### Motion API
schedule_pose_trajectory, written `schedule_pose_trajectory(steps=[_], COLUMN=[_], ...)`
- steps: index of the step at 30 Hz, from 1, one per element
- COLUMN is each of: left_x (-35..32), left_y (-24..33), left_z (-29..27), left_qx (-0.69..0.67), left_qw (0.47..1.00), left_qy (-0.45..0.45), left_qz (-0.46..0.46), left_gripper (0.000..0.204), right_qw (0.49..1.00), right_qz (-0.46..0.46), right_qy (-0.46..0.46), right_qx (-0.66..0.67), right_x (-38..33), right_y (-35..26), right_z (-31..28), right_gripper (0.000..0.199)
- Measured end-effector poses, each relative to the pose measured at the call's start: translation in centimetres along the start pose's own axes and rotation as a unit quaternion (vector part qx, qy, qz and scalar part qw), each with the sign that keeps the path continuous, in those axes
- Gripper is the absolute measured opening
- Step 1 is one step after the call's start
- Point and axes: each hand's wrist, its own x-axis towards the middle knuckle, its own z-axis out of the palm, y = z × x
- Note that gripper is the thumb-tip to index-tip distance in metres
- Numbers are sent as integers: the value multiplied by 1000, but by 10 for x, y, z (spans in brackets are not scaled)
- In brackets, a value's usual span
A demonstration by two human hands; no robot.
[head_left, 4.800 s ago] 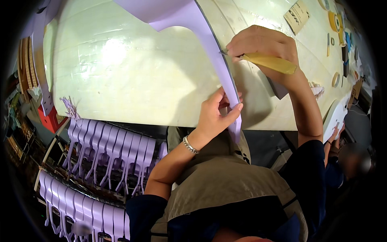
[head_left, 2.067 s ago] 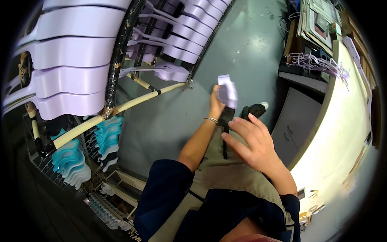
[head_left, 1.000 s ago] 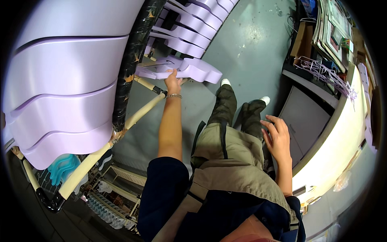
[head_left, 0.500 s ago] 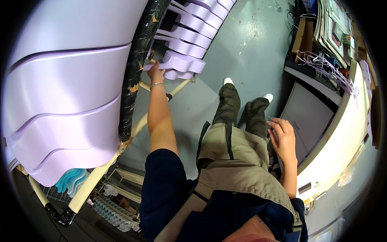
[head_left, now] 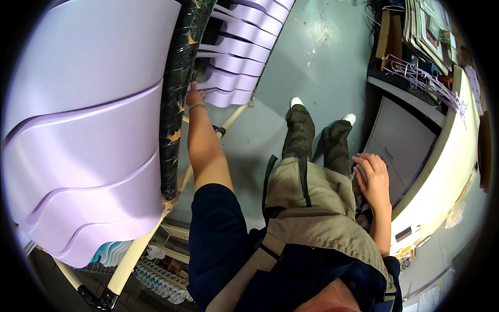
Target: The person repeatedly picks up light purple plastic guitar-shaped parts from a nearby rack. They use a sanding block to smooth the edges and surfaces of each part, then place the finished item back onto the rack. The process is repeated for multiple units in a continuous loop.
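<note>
My left arm reaches forward to a rack of stacked lilac plastic parts with wavy edges (head_left: 241,48). There my left hand (head_left: 195,97) is closed on the narrow end of the nearest lilac plastic part (head_left: 231,80), low in the row; some of its fingers are hidden behind the part. My right hand (head_left: 373,179) hangs at my right side, holding nothing, its fingers loosely bent and apart. It is nearest to a light grey cabinet (head_left: 397,140).
Larger lilac panels (head_left: 93,135) fill the left, beside a post wrapped in black tape (head_left: 172,125). Cream tubes (head_left: 132,255) form the rack's frame. A pale curved tabletop (head_left: 447,171) runs along the right, with a bundle of lilac strips (head_left: 423,78) and papers (head_left: 427,31) beyond.
The lilac part at my left hand has shifted left, more in line with the others in the row. My right hand stays open at my side; the view has shifted slightly.
</note>
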Motion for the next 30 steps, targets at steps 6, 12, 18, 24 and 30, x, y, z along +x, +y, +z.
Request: schedule_pose_trajectory(steps=[6, 12, 18, 24, 30], left_x=[-8, 21, 32, -43, -75], left_y=[21, 52, 26, 39, 36], left_z=[6, 77, 82, 83, 85], left_qx=[177, 46, 67, 82, 146], left_qw=[912, 965, 946, 953, 938], left_qy=[-288, -195, -110, -200, -138], left_qz=[-233, 169, 297, 212, 282], left_gripper=[62, 68, 52, 24, 22], right_qw=[1000, 1000, 999, 999, 997], right_qz=[-12, 10, 23, 12, 12], right_qy=[7, 4, 15, 31, 61], right_qx=[1, 6, 21, 42, 47], right_x=[8, 3, -7, -20, -49], right_y=[-5, -3, 4, 12, 32], right_z=[1, 4, 6, 10, 4], right_gripper=[26, 24, 24, 22, 22])
